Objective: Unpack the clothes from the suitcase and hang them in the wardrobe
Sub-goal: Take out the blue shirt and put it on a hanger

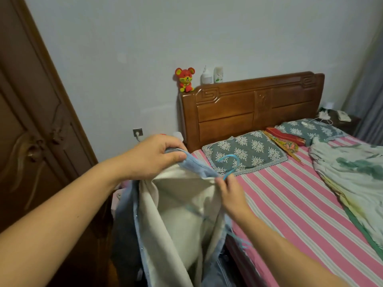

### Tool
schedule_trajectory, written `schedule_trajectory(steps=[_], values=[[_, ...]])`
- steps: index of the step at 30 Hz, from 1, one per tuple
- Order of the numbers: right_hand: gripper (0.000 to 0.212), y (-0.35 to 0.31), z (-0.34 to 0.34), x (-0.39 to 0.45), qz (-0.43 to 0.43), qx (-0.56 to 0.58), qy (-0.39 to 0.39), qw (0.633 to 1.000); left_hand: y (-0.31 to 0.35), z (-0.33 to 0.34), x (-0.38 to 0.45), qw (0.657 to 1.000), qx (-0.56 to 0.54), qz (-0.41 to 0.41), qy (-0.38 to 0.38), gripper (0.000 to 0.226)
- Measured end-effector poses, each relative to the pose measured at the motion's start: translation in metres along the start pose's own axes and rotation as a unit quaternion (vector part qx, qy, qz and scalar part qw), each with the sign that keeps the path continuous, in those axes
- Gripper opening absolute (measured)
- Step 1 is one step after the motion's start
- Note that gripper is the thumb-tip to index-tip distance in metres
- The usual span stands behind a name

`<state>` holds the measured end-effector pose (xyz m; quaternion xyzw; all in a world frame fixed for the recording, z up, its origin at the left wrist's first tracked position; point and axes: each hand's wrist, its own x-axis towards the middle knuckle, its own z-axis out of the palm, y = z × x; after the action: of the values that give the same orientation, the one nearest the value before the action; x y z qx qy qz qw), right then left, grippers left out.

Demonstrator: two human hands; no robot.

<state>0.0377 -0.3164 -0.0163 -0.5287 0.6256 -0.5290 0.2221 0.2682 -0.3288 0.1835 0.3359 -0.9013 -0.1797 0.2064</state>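
A light blue garment with a cream lining (182, 208) hangs in front of me beside the bed. My left hand (153, 156) grips its blue upper edge, fingers curled round the fabric. At the other side of the opening, my right hand (230, 193) pinches the garment's edge together with the stem of a thin blue hanger (231, 164), whose hook sticks up above the fabric. The dark brown wardrobe (31, 125) stands at the left with its doors closed. Only a dark edge, perhaps the suitcase (223, 264), shows below the garment.
The bed (290, 204) with a pink striped sheet fills the right side, with two floral pillows (244, 152) and a crumpled white-green blanket (352, 168). Its wooden headboard (252, 108) carries a red toy mouse (185, 79) and bottles. A wall socket (137, 132) is between wardrobe and bed.
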Motion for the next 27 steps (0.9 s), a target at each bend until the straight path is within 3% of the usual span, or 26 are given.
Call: schedule_trajectory(steps=[2,3,6,13,15,17,19,20,22,23,24,26,27], values=[[0.026,-0.017,-0.028,0.012,-0.041,-0.066,0.074,0.994,-0.016,-0.002,-0.009,0.988,0.139,-0.035,0.051,0.007],[0.030,-0.027,-0.041,0.017,-0.075,-0.101,0.058,0.990,-0.025,-0.001,-0.014,0.977,0.189,-0.055,0.082,0.009],[0.028,-0.054,-0.066,0.024,-0.175,-0.248,-0.096,0.948,-0.043,0.006,-0.017,0.959,0.207,-0.083,0.172,0.007],[0.025,-0.074,-0.105,0.025,-0.222,-0.285,-0.210,0.908,-0.060,0.023,0.004,0.956,0.224,-0.078,0.171,0.013],[0.033,-0.068,-0.109,0.025,-0.201,-0.314,-0.186,0.909,-0.050,0.027,0.013,0.963,0.202,-0.073,0.164,0.014],[0.034,-0.061,-0.118,0.026,-0.164,-0.331,-0.104,0.923,-0.029,0.028,0.018,0.969,0.157,-0.086,0.169,0.012],[0.028,-0.053,-0.130,0.026,-0.134,-0.339,-0.004,0.931,0.000,0.033,0.014,0.990,0.055,-0.088,0.098,0.011],[0.023,-0.051,-0.136,0.024,-0.139,-0.325,0.025,0.935,0.018,0.037,0.008,0.997,-0.024,-0.079,0.006,0.011],[0.021,-0.052,-0.150,0.020,-0.176,-0.259,0.017,0.950,0.052,0.051,-0.004,0.957,-0.174,-0.068,-0.220,0.023],[0.027,-0.057,-0.157,0.016,-0.196,-0.230,-0.005,0.953,0.061,0.062,-0.007,0.934,-0.209,-0.067,-0.281,0.036],[0.033,-0.062,-0.163,0.012,-0.206,-0.207,-0.028,0.956,0.061,0.074,-0.001,0.945,-0.184,-0.066,-0.264,0.049],[0.031,-0.069,-0.170,0.005,-0.194,-0.192,-0.057,0.960,0.049,0.092,0.025,0.996,0.050,-0.020,-0.067,0.059],[0.026,-0.070,-0.171,0.002,-0.191,-0.194,-0.057,0.961,0.046,0.099,0.035,0.991,0.133,0.003,-0.004,0.055]])
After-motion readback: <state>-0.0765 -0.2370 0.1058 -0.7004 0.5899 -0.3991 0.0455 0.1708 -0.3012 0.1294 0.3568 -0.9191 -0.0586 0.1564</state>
